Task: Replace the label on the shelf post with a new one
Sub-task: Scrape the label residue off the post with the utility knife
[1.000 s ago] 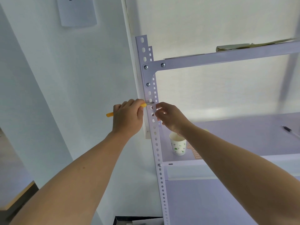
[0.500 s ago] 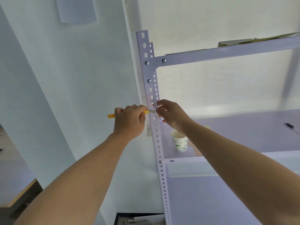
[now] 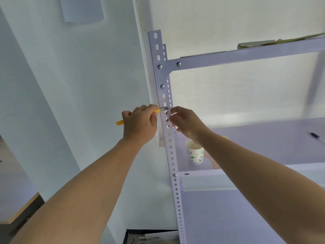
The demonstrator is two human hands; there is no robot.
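A white perforated shelf post (image 3: 171, 155) runs up the middle of the head view. My left hand (image 3: 139, 125) grips a yellow-handled scraper (image 3: 120, 122); its metal blade (image 3: 163, 109) lies flat against the post's face. Faint pinkish residue (image 3: 161, 103) shows on the post just above the blade. My right hand (image 3: 186, 123) is at the post's right edge, fingers curled, pinching a pale strip of label (image 3: 171, 116) at the post. The strip is small and hard to make out.
A paper cup (image 3: 194, 154) with a green print stands on the middle shelf (image 3: 263, 141) beside an orange-striped item (image 3: 213, 162). A pen (image 3: 315, 136) lies at far right. Papers (image 3: 274, 42) rest on the top shelf. A white wall lies left; a dark box (image 3: 151, 237) sits below.
Both hands have stayed together at the same spot on the post, with the blade still against it. The camera has tilted slightly, so the post sits a little lower in view.
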